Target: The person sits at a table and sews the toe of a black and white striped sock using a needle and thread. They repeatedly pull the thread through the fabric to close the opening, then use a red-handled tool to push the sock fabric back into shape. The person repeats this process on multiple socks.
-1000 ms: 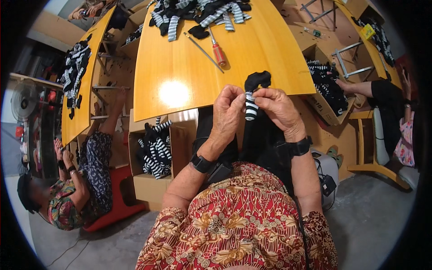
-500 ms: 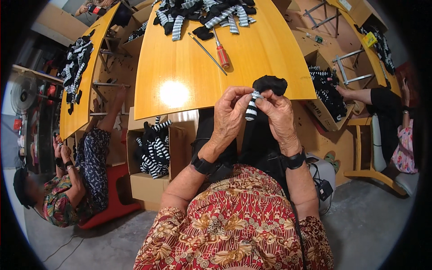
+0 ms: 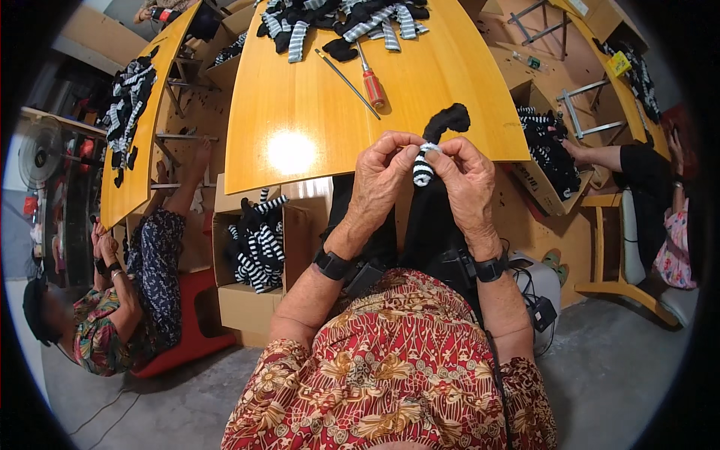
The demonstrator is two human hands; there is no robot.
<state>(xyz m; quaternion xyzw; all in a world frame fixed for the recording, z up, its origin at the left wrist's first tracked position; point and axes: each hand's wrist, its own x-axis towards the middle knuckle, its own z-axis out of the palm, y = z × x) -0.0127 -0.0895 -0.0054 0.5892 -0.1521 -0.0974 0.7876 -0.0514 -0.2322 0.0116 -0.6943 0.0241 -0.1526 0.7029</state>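
Note:
Over the near edge of the table, a small knitted sock-like piece, striped black and white with a long black end, is held between both hands. My left hand pinches its light upper edge from the left with thumb and fingertips. Opposite it, my right hand grips the same edge with thumb and bent fingers. The striped part hangs below my thumbs, and the black end sticks up and curls to the right above the table.
On the yellow table lie a red-handled screwdriver, a thin dark rod and a pile of striped knitted pieces. Cardboard boxes of such pieces stand left and right. Other people sit at side tables.
Both hands have moved slightly up. The black end, bunched and folded to the right before, now stretches upward from the striped part. The grip stays on the light edge.

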